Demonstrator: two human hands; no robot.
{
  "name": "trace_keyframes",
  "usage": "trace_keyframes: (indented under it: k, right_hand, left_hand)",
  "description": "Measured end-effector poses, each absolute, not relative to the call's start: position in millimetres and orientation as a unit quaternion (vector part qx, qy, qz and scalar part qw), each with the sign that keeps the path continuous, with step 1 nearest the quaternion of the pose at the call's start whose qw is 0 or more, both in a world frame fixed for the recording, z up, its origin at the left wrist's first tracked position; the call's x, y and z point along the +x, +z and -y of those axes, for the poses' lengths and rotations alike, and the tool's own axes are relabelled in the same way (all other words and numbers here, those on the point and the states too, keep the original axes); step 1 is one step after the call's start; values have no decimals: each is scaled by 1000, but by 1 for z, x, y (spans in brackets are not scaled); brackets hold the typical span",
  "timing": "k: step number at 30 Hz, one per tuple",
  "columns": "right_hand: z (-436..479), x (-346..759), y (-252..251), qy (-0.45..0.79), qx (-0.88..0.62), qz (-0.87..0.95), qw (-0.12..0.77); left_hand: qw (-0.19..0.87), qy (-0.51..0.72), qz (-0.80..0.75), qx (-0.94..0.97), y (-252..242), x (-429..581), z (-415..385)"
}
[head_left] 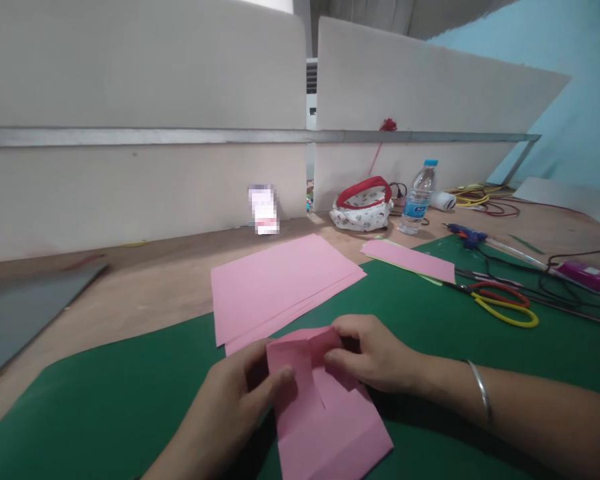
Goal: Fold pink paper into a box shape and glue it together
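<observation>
From the head view, my left hand [235,393] pinches the upper left edge of the paper [325,427], thumb on top and fingers tucked under. My right hand [375,353] grips the raised flap at the upper right, thumb and fingertips closed on it. The paper is pink and partly folded, with a line down its middle that I cannot tell for a crease or a cut. Its lower half lies flat on the mat [105,400] right in front of me, and its top is lifted between my hands. I think the main risk is a crooked fold: if my hands pull unevenly, the flap could skew off that middle line. If the line is a cut, a hard tug could tear it further. Nothing pins the lower half, so it could slide on the smooth mat while I press. The sheets [275,283] lie just beyond my knuckles, and a forward push could nudge them or catch an edge. My bangle [481,393] rides low on my right wrist and could drag across the mat. The scissors [503,303] and glue gun [467,235] sit well off to the right, so I judge only a wide sweep would reach them.
</observation>
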State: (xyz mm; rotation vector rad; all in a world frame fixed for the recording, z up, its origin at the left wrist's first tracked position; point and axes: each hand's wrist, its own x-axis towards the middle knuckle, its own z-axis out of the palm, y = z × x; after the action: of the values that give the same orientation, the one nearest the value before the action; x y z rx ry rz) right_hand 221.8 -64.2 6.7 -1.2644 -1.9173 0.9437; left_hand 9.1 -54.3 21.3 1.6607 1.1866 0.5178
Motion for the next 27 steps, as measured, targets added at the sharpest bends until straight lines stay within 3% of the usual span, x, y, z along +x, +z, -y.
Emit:
trace_keyframes:
  k: [5, 14, 20, 22, 24, 27]
  right_hand:
    - [62, 223, 4, 305, -500, 755, 295]
    - [71, 215, 9, 427, -523, 679, 288]
    - [80, 216, 20, 412, -409, 763, 284]
    - [79, 219, 25, 394, -401, 775, 290]
    - [78, 220, 28, 359, -447, 757, 312]
    - [82, 220, 30, 308, -496, 745, 322]
  left_hand:
    - [412, 209, -533, 709, 19, 6, 52]
    - [416, 187, -561, 691, 25, 7, 48]
    - [328, 218, -560, 729, 22, 10, 50]
    - [238, 271, -545, 757, 26, 5, 51]
    - [83, 339, -505, 789, 32, 1, 56]
    - [-97, 372, -364, 848, 35, 0, 70]
